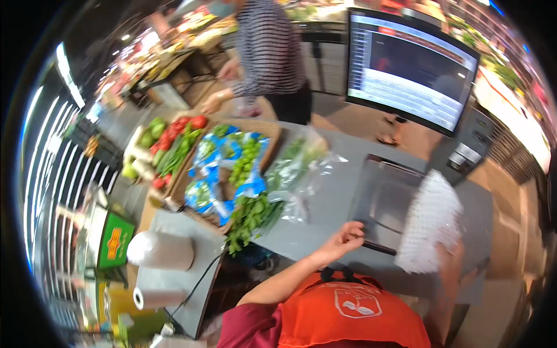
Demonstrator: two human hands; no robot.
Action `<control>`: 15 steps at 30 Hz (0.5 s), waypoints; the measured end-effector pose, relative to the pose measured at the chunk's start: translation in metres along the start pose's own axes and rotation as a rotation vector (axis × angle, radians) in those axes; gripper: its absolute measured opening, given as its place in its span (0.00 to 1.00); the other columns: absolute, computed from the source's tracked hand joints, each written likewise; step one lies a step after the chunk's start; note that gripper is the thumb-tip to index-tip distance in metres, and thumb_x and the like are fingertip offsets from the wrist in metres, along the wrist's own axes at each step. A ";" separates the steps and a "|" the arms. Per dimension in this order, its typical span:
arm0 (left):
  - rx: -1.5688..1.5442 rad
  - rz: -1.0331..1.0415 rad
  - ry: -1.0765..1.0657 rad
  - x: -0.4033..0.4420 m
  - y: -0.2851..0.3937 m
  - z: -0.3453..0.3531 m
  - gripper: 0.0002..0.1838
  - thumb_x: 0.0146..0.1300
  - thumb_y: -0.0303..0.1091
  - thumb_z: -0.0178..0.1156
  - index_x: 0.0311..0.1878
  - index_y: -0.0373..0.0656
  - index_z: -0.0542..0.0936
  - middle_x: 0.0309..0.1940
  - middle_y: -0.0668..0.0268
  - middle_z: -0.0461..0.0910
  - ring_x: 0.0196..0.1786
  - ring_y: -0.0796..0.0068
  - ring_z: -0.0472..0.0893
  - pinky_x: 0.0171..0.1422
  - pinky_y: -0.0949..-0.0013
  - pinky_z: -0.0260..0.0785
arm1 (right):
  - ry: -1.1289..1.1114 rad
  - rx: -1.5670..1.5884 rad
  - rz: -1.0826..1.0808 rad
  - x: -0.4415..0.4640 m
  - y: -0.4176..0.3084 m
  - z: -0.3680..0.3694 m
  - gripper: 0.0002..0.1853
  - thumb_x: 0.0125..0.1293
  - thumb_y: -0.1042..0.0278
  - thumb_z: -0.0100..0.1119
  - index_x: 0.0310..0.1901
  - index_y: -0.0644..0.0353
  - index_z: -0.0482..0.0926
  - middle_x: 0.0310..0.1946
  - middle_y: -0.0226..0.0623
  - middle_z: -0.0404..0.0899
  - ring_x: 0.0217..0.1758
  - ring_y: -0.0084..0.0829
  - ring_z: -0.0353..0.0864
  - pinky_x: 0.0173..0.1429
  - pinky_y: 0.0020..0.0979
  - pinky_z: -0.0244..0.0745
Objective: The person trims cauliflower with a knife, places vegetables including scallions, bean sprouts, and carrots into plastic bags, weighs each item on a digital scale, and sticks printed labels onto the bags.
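My right hand [449, 252] is closed on the lower right edge of a white textured cloth [430, 223]. The cloth hangs over the right side of a dark, shiny flat plate [386, 200] on the counter, hiding part of it. By the plate's lower left corner is my left hand [347, 235], its fingers loosely bent and apart, with nothing visible in them. I cannot tell whether it touches the plate.
A monitor [412, 66] stands behind the plate. Left of it, on the grey counter [336, 203], lie bagged greens [293, 165] and a cardboard box [272, 130] of vegetables. A plastic bag roll [161, 250] stands further left. Across the counter is a person in a striped top [270, 46].
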State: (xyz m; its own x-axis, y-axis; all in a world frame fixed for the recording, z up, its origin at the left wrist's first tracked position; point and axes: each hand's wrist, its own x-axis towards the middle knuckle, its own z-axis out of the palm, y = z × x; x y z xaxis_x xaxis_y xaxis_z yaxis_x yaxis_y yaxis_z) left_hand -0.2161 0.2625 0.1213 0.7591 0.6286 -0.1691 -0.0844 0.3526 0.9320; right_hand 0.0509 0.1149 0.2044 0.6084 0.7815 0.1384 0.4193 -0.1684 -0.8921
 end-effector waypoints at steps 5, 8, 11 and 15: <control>-0.093 -0.037 -0.034 0.016 0.021 0.024 0.44 0.55 0.43 0.62 0.69 0.52 0.46 0.67 0.58 0.51 0.66 0.61 0.58 0.66 0.55 0.54 | -0.169 0.346 0.060 -0.005 -0.024 0.063 0.13 0.54 0.72 0.60 0.41 0.68 0.76 0.34 0.36 0.80 0.36 0.25 0.77 0.41 0.30 0.74; -0.414 -0.051 -0.179 0.023 0.000 0.029 0.44 0.58 0.43 0.61 0.69 0.46 0.44 0.66 0.55 0.53 0.66 0.58 0.59 0.68 0.57 0.55 | -0.399 0.213 -0.183 -0.016 -0.002 0.093 0.15 0.52 0.69 0.60 0.41 0.67 0.76 0.34 0.51 0.79 0.37 0.39 0.80 0.41 0.34 0.73; -0.540 -0.248 0.065 0.019 0.001 0.030 0.29 0.60 0.41 0.59 0.61 0.39 0.62 0.54 0.57 0.71 0.56 0.62 0.72 0.61 0.60 0.66 | -0.570 0.030 -0.143 -0.037 -0.016 0.117 0.17 0.52 0.65 0.59 0.43 0.65 0.76 0.39 0.54 0.77 0.42 0.47 0.78 0.45 0.38 0.72; -0.544 -0.264 0.206 0.007 0.012 0.011 0.27 0.62 0.43 0.54 0.60 0.39 0.64 0.54 0.56 0.71 0.56 0.60 0.72 0.61 0.57 0.65 | -0.498 0.148 -0.409 -0.051 -0.017 0.104 0.24 0.56 0.64 0.59 0.55 0.60 0.71 0.46 0.48 0.75 0.48 0.42 0.77 0.51 0.35 0.72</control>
State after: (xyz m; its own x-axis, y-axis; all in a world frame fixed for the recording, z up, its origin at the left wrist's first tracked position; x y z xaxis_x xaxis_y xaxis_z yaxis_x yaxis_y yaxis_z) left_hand -0.2042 0.2637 0.1350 0.6641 0.5735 -0.4796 -0.2679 0.7815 0.5634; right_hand -0.0574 0.1399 0.1681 0.0200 0.9553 0.2950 0.4323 0.2578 -0.8641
